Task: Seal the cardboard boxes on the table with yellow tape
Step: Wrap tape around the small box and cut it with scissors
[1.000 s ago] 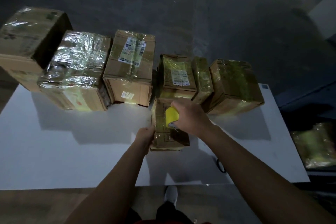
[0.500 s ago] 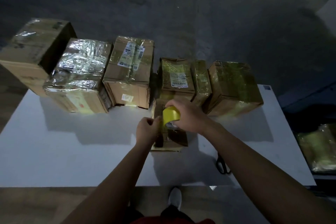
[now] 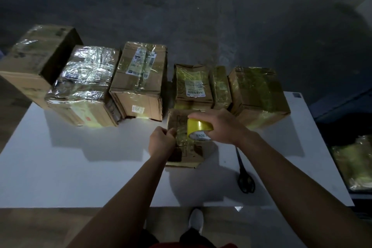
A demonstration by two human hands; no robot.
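Note:
A small cardboard box [image 3: 186,156] stands in the middle of the white table [image 3: 60,167], in front of a row of taped boxes. My right hand [image 3: 219,127] grips a yellow tape roll [image 3: 198,128] above the box's top. To the left of the roll, my left hand [image 3: 162,142] is curled at the box's left edge and pinches the free end of the tape. A short shiny strip runs between roll and left hand over the box.
Several boxes wrapped in shiny tape line the table's far side, from a large one [image 3: 38,62] at far left to one [image 3: 258,94] at right. Black scissors [image 3: 245,179] lie on the table under my right forearm. Another wrapped bundle [image 3: 354,163] sits off the table's right edge.
My left hand rose from the box's side to meet the roll and took the tape end. The roll tilted and a short strip now shows between my hands.

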